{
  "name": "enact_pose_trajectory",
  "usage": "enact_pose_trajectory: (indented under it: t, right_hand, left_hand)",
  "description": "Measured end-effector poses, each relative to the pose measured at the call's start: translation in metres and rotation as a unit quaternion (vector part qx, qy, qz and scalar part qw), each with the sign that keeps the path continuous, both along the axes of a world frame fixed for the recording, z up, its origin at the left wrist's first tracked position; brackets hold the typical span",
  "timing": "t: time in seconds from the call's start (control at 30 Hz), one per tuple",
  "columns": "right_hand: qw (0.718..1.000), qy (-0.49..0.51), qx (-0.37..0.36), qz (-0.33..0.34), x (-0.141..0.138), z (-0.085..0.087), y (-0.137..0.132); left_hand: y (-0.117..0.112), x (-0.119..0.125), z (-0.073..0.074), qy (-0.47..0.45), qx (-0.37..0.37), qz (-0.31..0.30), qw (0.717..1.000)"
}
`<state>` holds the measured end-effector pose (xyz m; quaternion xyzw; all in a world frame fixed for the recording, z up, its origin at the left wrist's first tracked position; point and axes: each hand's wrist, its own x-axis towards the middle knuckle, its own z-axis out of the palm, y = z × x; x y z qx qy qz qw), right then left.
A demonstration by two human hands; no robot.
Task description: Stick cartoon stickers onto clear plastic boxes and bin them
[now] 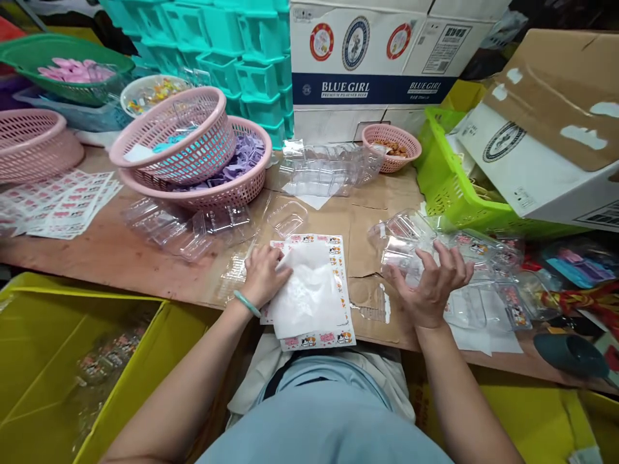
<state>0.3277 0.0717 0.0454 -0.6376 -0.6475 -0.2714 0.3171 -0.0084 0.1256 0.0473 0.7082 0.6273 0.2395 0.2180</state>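
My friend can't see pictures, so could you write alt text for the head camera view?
A person's left hand touches the edge of a white sheet atop a patterned sheet; the open right hand is near clear plastic packaging. Behind stand pink baskets and a Blue Girl carton.

Tabletop (82, 261), reddish-brown, stained; its middle is being covered by flattened cardboard (370, 248), torn and taped. On the left part are being carried: printed sheets (72, 209), overlapping; behind them, a pink basket (36, 154). Farther right, a wide pink basket (254, 183) of purple pieces is being borne. Just before it, clear plastic packs (188, 229) are being supported, a single clear tray (287, 220) beside. Toward the back, clustered clear trays (324, 167) and a small pink basket (394, 165) of brown pieces are being held. At the front edge, a sticker sheet (344, 290) is being borne, overhanging. At right are being carried: further clear packs (403, 232), white paper (478, 343), a dark teal vessel (570, 354).
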Motion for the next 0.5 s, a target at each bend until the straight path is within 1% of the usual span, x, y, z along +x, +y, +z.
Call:
enact_pose_trajectory:
  t: [0.03,0.07,0.1,0.13,0.17,0.2,0.23,0.27,0.33,0.37,0.4,0.43,0.47,0.5]
  right_hand:
    - [1.0,0.008,0.002,0.002,-0.004,0.003,0.0]
    - [1.0,0.025,0.002,0.015,-0.01,0.007,0.0]
    - [0.998,0.053,-0.007,0.041,-0.018,0.011,-0.002]
    - [0.992,0.094,-0.028,0.078,-0.028,0.016,-0.004]
    - [0.98,0.149,-0.062,0.12,-0.041,0.021,-0.008]
    - [0.957,0.217,-0.107,0.161,-0.054,0.025,-0.011]
    - [0.923,0.293,-0.159,0.194,-0.067,0.027,-0.016]
    - [0.878,0.374,-0.211,0.213,-0.079,0.028,-0.02]
    - [0.765,0.521,-0.305,0.225,-0.093,0.027,-0.028]
    - [0.709,0.578,-0.338,0.222,-0.095,0.025,-0.032]
    - [0.664,0.621,-0.356,0.216,-0.092,0.023,-0.037]
    - [0.636,0.652,-0.358,0.205,-0.086,0.021,-0.043]
    - [0.627,0.673,-0.344,0.188,-0.076,0.021,-0.051]
    - [0.633,0.688,-0.314,0.164,-0.063,0.021,-0.06]
  left_hand:
    - [0.0,-0.001,0.003,-0.067,-0.011,0.008,0.998]
    - [0.0,-0.002,0.006,-0.154,-0.039,0.01,0.987]
    - [-0.001,-0.004,0.01,-0.25,-0.08,0.008,0.965]
    - [-0.002,-0.004,0.015,-0.342,-0.127,0.001,0.931]
    - [-0.003,-0.003,0.02,-0.416,-0.17,-0.008,0.893]
    - [-0.004,-0.001,0.025,-0.47,-0.205,-0.018,0.859]
    - [-0.005,0.002,0.03,-0.504,-0.229,-0.027,0.833]
    - [-0.006,0.007,0.034,-0.523,-0.249,-0.036,0.815]
    - [-0.007,0.022,0.038,-0.536,-0.287,-0.057,0.792]
    - [-0.007,0.032,0.038,-0.536,-0.305,-0.07,0.784]
    - [-0.007,0.044,0.037,-0.531,-0.32,-0.084,0.78]
    - [-0.007,0.057,0.035,-0.522,-0.331,-0.101,0.779]
    - [-0.007,0.071,0.032,-0.511,-0.333,-0.12,0.783]
    - [-0.008,0.087,0.029,-0.497,-0.322,-0.139,0.794]
